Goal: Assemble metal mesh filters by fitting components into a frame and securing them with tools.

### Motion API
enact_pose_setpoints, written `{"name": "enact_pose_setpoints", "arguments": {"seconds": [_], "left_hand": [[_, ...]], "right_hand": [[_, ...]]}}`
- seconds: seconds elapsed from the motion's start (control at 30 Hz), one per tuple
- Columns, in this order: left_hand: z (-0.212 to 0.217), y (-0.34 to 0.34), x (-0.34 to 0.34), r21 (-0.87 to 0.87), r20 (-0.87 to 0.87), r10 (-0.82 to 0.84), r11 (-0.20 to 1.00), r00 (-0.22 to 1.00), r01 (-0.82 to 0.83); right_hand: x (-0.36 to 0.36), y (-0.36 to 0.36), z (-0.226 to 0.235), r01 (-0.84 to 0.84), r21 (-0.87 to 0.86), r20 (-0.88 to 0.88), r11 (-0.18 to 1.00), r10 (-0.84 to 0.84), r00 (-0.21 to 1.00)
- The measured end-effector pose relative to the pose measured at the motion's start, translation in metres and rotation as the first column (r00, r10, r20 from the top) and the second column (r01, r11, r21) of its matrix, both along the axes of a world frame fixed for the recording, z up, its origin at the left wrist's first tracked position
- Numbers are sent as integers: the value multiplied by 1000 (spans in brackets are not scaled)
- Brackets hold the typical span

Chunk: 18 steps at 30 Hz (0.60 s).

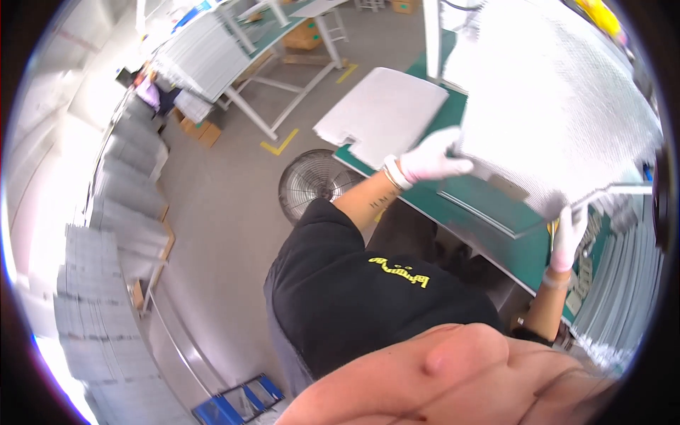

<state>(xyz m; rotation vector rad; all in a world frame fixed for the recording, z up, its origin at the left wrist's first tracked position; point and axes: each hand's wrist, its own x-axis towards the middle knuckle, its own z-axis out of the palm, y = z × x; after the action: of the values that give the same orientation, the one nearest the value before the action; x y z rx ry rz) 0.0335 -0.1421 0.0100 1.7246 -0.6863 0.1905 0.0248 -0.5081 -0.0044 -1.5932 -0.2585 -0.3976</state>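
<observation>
We see both gloved hands on one big silvery textured sheet (559, 106), raised off the green bench (489, 234) at 2 o'clock in the view. Left hand (432, 159), white glove, grips the sheet's left edge, fingers curled over it, thumb on the near face. Right hand (569, 237), white glove too, closed on the sheet's lower corner at 4 o'clock from the left hand. Sheet tilted, lower edge toward us, top running up out of frame. Its surface looks mesh-like or dimpled; we cannot tell which.

White flat panel (386, 113) lies on the bench at 10 o'clock from the left hand, near it, not touched, overhanging the bench end. A rectangular frame outline (489, 205) on the bench sits just under the sheet's lower edge.

Round fan (312, 184) stands on the grey floor at 9 o'clock from the left hand, below the bench end. Stacks of grey panels (106, 283) line the left rim. Another bench (255, 49) with white legs at 11 o'clock, cardboard boxes (198, 131) beside it. Blue crate (241, 400) at 7 o'clock on the floor. Black shirt (354, 297) fills the lower middle.
</observation>
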Motion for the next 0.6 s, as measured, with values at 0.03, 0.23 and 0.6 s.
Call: {"name": "enact_pose_setpoints", "arguments": {"seconds": [0.03,0.23,0.6], "left_hand": [[17,0,-1,-205,-15,-28,979,999,24],[47,-34,9,-293,6,248,927,969,-235],[-49,-24,7,-212,-174,237,939,956,-271]], "right_hand": [[2,18,25,45,134,39,990,-51,998],[9,31,28,456,-5,372,890,-422,827],[-3,24,-58,40,59,19,997,-41,999]]}}
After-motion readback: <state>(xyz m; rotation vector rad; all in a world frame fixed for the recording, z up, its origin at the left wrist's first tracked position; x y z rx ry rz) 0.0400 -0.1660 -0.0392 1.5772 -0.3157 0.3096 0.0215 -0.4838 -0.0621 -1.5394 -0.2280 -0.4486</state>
